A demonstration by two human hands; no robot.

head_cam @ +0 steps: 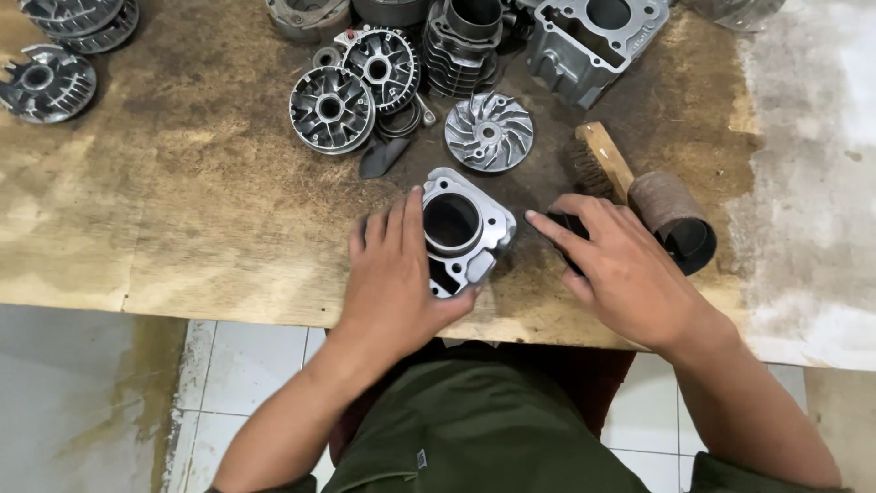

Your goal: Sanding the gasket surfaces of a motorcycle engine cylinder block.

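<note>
A grey metal engine cylinder block [467, 228] with a round bore lies on the stained wooden workbench [210, 219] near its front edge. My left hand [392, 278] grips the block's left side, thumb under its near corner. My right hand [620, 269] lies just right of the block, fingers resting on a small dark object [570, 228] that is mostly hidden under them.
A wooden-handled brush [598, 160] and a roll of brown abrasive cloth [675, 219] lie right of my right hand. Finned pulley discs [332, 110], a fan-like disc [489, 131], a finned cylinder [464, 46] and a cylinder head [593, 41] crowd the back. Another disc [46, 84] sits far left.
</note>
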